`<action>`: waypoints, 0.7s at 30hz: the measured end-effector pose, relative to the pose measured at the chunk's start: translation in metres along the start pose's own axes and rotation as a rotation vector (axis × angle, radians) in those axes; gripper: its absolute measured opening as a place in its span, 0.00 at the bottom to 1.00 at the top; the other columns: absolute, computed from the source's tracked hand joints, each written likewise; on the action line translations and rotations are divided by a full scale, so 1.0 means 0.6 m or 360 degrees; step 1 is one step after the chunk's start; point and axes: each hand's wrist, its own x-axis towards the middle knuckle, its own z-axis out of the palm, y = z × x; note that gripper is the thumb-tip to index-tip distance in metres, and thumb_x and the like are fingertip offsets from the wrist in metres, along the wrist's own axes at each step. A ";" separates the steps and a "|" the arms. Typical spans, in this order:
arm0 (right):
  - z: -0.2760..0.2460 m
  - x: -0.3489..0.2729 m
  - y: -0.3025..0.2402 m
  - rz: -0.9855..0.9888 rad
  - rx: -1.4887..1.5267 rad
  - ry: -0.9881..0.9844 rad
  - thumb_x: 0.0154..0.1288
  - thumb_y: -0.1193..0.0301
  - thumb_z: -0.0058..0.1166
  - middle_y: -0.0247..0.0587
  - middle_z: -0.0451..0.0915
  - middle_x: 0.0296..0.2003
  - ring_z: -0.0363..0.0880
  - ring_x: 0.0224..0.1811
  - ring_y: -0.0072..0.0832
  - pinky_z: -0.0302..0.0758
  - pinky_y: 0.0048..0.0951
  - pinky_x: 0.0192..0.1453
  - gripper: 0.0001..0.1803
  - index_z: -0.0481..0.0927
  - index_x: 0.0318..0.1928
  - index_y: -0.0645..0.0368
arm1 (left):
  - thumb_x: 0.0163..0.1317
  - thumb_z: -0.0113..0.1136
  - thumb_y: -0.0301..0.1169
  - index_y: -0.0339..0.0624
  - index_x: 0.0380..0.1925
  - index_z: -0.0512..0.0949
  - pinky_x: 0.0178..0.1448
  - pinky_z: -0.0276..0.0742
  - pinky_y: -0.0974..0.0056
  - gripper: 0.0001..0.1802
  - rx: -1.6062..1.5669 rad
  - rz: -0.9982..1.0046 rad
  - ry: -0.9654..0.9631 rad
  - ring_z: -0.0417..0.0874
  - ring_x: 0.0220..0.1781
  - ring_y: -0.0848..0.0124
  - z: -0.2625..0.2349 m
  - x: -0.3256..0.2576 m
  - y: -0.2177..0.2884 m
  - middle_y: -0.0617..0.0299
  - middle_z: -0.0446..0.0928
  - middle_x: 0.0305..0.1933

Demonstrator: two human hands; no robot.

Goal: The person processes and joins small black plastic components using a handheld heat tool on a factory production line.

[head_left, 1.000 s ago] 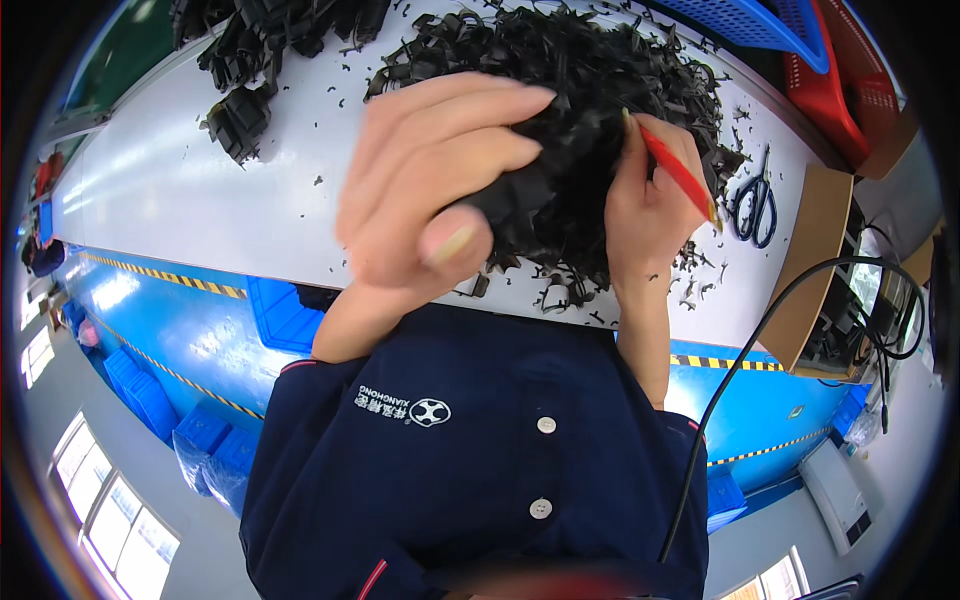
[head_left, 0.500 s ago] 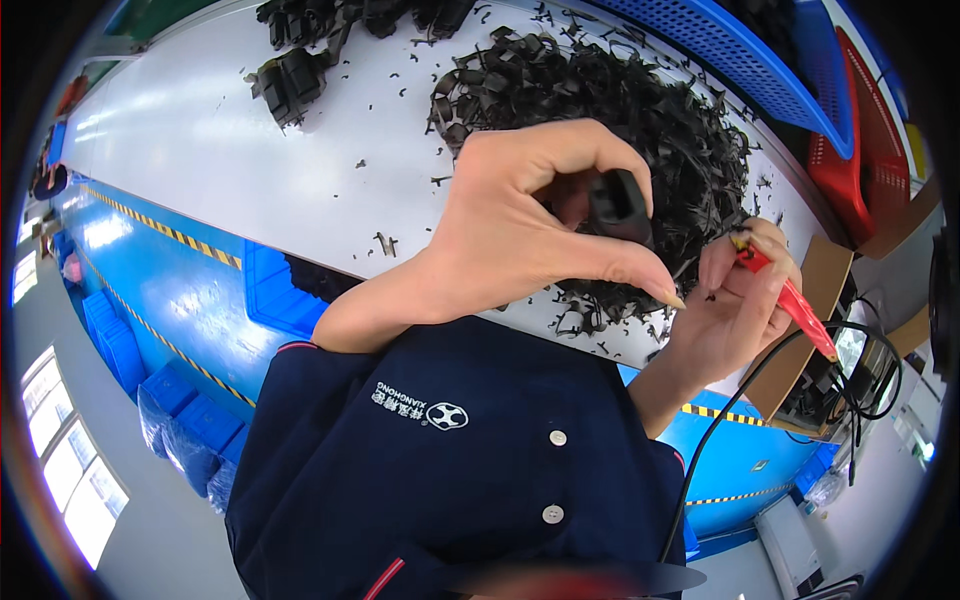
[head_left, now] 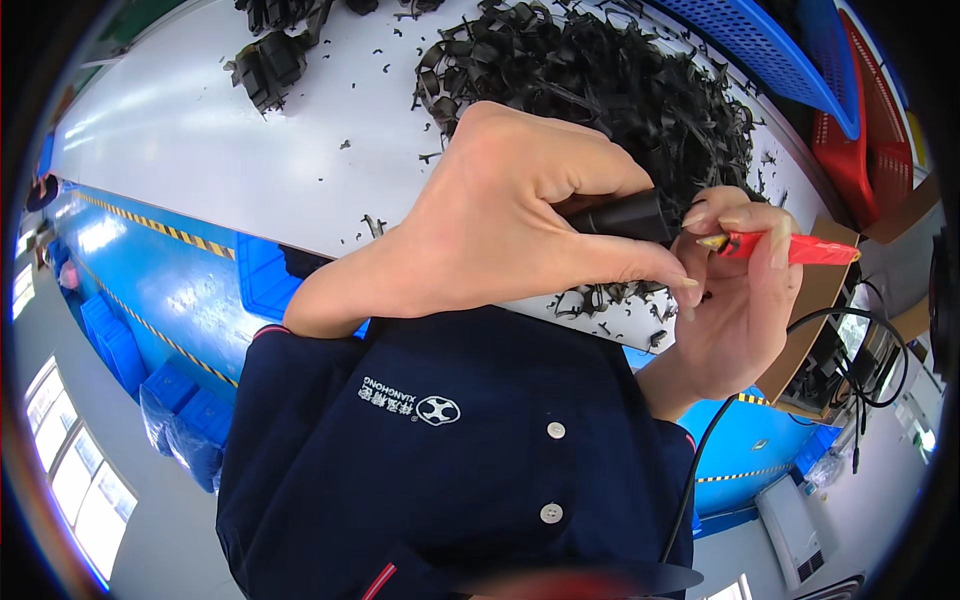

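My left hand (head_left: 510, 215) is closed around a black, tube-like moulded part (head_left: 630, 214), whose end sticks out between thumb and fingers toward the right. Facing it, my right hand (head_left: 745, 310) pinches a slim red-handled tool (head_left: 805, 248) with a short yellowish tip. That tip points left, close to the part's end; I cannot tell whether they touch. Behind both hands spreads a large heap of thin black scraps (head_left: 590, 85). Farther left, several black moulded parts (head_left: 268, 70) lie grouped on the table.
The white table (head_left: 230, 170) carries scattered black bits. At the far right stand a blue perforated basket (head_left: 765, 50) and a red one (head_left: 885, 120). A cardboard box (head_left: 795, 345) and a looped black cable (head_left: 900, 360) are at right; a blue crate (head_left: 262, 275) sits below the table's left edge.
My left hand has turned the black part, so its hollow end no longer faces me. The right hand has come closer to it, and the red tool has swung nearly level.
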 end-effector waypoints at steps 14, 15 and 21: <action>0.012 -0.013 -0.013 0.0197 -0.0367 0.0152 0.57 0.76 0.49 0.51 0.77 0.28 0.68 0.15 0.20 0.63 0.15 0.18 0.06 0.76 0.31 0.69 | 0.32 0.72 0.30 0.38 0.20 0.78 0.16 0.54 0.73 0.14 0.0286 0.0242 -0.0031 0.64 0.13 0.78 -0.005 0.007 -0.007 0.66 0.66 0.12; 0.014 -0.016 -0.011 0.0078 -0.0447 0.0148 0.55 0.79 0.51 0.50 0.78 0.29 0.70 0.17 0.22 0.66 0.16 0.19 0.04 0.76 0.31 0.69 | 0.32 0.72 0.30 0.38 0.20 0.78 0.16 0.54 0.73 0.14 0.0283 0.0244 -0.0035 0.64 0.13 0.78 -0.005 0.007 -0.006 0.66 0.66 0.12; 0.012 -0.019 0.031 -0.0916 -0.1609 -0.0003 0.46 0.85 0.56 0.52 0.78 0.30 0.78 0.31 0.36 0.75 0.24 0.38 0.11 0.75 0.34 0.70 | 0.39 0.66 0.32 0.37 0.19 0.76 0.19 0.64 0.71 0.11 -0.0007 -0.0277 -0.0156 0.71 0.14 0.74 0.000 -0.005 -0.002 0.59 0.70 0.13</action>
